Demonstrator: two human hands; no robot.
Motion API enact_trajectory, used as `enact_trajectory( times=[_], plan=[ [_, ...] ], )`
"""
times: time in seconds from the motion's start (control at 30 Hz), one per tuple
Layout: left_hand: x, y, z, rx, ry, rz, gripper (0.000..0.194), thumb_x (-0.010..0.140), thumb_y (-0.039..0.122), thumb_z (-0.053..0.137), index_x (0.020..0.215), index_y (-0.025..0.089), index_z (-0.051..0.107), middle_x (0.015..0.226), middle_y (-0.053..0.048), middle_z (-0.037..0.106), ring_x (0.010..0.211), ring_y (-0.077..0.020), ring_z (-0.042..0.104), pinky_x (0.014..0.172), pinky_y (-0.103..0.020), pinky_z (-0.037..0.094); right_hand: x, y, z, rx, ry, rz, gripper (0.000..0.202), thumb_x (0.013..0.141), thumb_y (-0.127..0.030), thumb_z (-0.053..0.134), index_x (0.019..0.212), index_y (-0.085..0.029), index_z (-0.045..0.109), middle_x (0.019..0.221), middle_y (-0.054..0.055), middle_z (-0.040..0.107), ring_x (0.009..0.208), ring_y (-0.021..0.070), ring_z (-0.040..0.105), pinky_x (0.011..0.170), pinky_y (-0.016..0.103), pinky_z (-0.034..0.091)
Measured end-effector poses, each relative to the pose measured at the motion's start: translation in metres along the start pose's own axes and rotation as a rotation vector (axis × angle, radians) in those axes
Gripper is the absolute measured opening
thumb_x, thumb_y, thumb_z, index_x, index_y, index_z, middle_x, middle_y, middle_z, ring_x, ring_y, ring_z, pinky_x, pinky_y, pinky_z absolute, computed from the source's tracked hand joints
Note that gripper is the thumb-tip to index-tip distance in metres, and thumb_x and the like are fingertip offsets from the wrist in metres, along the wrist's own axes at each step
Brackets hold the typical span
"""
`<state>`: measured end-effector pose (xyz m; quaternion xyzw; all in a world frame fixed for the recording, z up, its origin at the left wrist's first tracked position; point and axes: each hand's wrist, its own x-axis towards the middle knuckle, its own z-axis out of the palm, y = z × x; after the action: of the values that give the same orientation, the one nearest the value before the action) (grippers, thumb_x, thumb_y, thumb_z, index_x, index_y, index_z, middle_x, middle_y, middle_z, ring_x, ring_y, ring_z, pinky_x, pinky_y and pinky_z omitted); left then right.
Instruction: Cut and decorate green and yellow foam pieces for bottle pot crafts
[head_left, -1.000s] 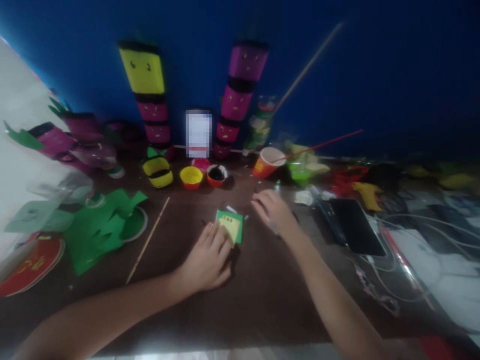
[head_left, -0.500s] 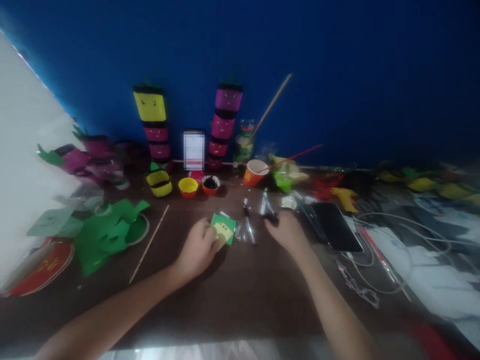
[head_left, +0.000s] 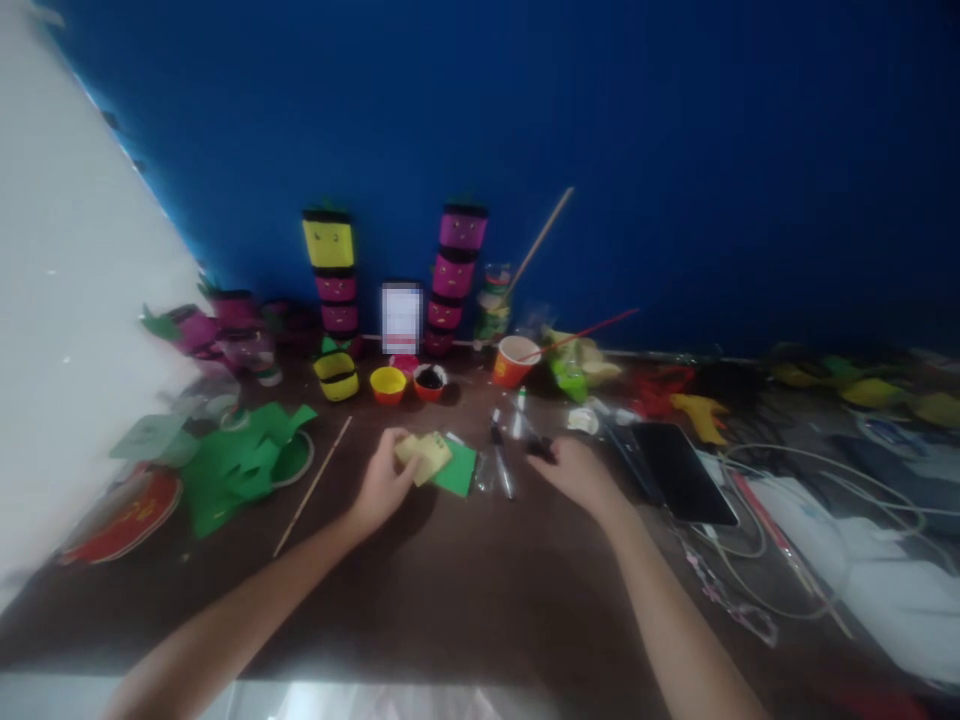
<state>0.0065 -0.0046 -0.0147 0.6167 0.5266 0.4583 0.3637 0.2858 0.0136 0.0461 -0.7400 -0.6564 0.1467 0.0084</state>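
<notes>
A small pale yellow paper piece [head_left: 426, 458] with dark marks is pinched in my left hand [head_left: 384, 478], just above a green paper square [head_left: 456, 468] on the table. My right hand [head_left: 576, 470] has its fingers closed on the dark handles of what look like scissors [head_left: 538, 446], blurred and partly hidden. A white pen-like item with a green tip [head_left: 520, 412] lies just beyond them. Between my hands is a dark-and-silver pen [head_left: 502, 460], beside a clear plastic scrap [head_left: 484, 472].
A wooden stick [head_left: 312, 486] and cut green sheets [head_left: 232, 465] lie left. Small yellow [head_left: 388, 384] and black-filled cups [head_left: 430, 381], an orange paper cup [head_left: 512, 362] and purple-and-yellow decorated stacks [head_left: 454, 270] stand behind. On the right are a dark tablet [head_left: 684, 470] and looped cables [head_left: 739, 548].
My left hand has lifted the yellow paper and shifted it left, uncovering more of the green square. My right hand stays by the dark handles. The camera view has shifted slightly.
</notes>
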Motion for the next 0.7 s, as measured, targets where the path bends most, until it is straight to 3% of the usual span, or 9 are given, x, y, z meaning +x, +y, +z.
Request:
enact_trajectory(
  times=[0.1,0.23,0.33,0.4,0.47,0.5,0.57,0.7],
  plan=[
    [0.007,-0.004,-0.003,-0.24,0.023,-0.05,0.04,0.077,0.027,0.055,0.112,0.018,0.04,0.087,-0.002,0.057,0.073,-0.0123,0.06,0.061,-0.022,0.047,0.003,0.003,0.003,0.041,0.031,0.001,0.034,0.08,-0.042,0.047,0.074,-0.012,0.063,0.066,0.011,0.064,0.061,0.0194,0.06,0.052,0.025,0.034],
    [0.016,-0.004,-0.007,-0.128,0.037,-0.021,0.01,0.074,0.023,0.056,0.08,0.014,0.057,0.073,0.0,0.059,0.063,-0.01,0.055,0.057,-0.019,0.043,0.007,0.005,0.005,-0.024,0.058,0.038,0.026,0.078,-0.036,0.05,0.074,-0.013,0.063,0.073,0.013,0.066,0.07,0.0218,0.062,0.055,0.025,0.036],
    [0.023,-0.004,-0.009,-0.125,0.016,-0.034,0.012,0.072,0.024,0.059,0.08,0.015,0.061,0.075,-0.001,0.061,0.067,-0.0114,0.056,0.06,-0.021,0.045,0.005,0.007,0.001,-0.078,0.059,0.085,0.021,0.074,-0.032,0.052,0.071,-0.013,0.061,0.076,0.015,0.066,0.073,0.0247,0.063,0.056,0.027,0.036],
    [0.029,-0.006,-0.01,-0.181,-0.033,-0.068,0.019,0.069,0.028,0.064,0.082,0.015,0.061,0.08,-0.002,0.062,0.07,-0.0129,0.058,0.061,-0.022,0.048,0.002,0.007,-0.003,0.05,0.106,0.086,0.021,0.074,-0.033,0.053,0.074,-0.014,0.06,0.076,0.015,0.066,0.073,0.0235,0.062,0.056,0.026,0.038],
    [0.036,-0.008,-0.011,-0.264,-0.098,-0.107,0.026,0.066,0.032,0.068,0.083,0.015,0.061,0.086,-0.004,0.062,0.072,-0.0142,0.06,0.061,-0.024,0.05,-0.002,0.005,-0.005,0.328,0.13,0.043,0.024,0.074,-0.036,0.054,0.083,-0.014,0.058,0.078,0.012,0.066,0.068,0.0189,0.061,0.054,0.024,0.039],
    [0.039,-0.009,-0.011,-0.31,-0.13,-0.122,0.029,0.065,0.033,0.07,0.085,0.014,0.06,0.089,-0.004,0.062,0.073,-0.0146,0.06,0.06,-0.025,0.051,-0.002,0.002,-0.005,0.483,0.083,0.002,0.028,0.073,-0.038,0.055,0.087,-0.014,0.056,0.077,0.009,0.065,0.062,0.0158,0.059,0.051,0.022,0.038],
    [0.045,-0.01,-0.012,-0.393,-0.191,-0.142,0.033,0.064,0.032,0.071,0.088,0.014,0.059,0.094,-0.006,0.062,0.077,-0.0152,0.061,0.062,-0.025,0.052,-0.001,-0.005,-0.004,0.736,-0.148,-0.115,0.033,0.072,-0.044,0.057,0.086,-0.015,0.055,0.069,0.004,0.061,0.049,0.0098,0.05,0.042,0.019,0.032],
    [0.053,-0.008,-0.016,-0.488,-0.281,-0.158,0.039,0.062,0.029,0.074,0.094,0.013,0.059,0.099,-0.008,0.062,0.084,-0.0161,0.062,0.07,-0.027,0.052,0.01,-0.015,0.002,0.896,-0.675,-0.291,0.044,0.07,-0.057,0.055,0.069,-0.013,0.055,0.047,-0.004,0.047,0.036,0.0041,0.033,0.035,0.017,0.019]
  ],
)
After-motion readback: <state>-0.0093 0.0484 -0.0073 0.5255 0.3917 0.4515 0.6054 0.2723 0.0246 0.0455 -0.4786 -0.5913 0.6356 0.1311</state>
